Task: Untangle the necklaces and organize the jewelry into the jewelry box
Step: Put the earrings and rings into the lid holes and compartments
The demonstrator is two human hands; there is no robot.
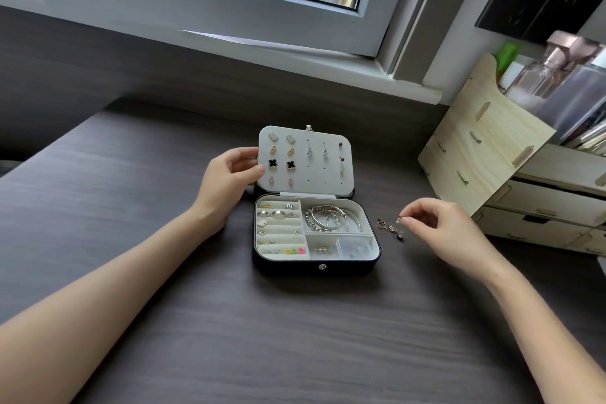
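Observation:
A dark jewelry box (pixel 314 267) lies open on the table, its cream trays holding rings, small studs and several silver bangles (pixel 331 218). Its earring panel (pixel 328 170) stands raised, studded with pairs of earrings. My left hand (pixel 226 180) grips the panel's left edge between thumb and fingers. To the right of the box, a few small loose earrings (pixel 388 228) lie on the table. My right hand (pixel 442 233) pinches one small earring (pixel 400 217) at its fingertips, just above that pile.
The dark wood-grain table (pixel 164 239) runs to a wall and window sill at the back. A light wooden drawer organizer (pixel 511 180) with bottles on top stands at the right, close to my right hand.

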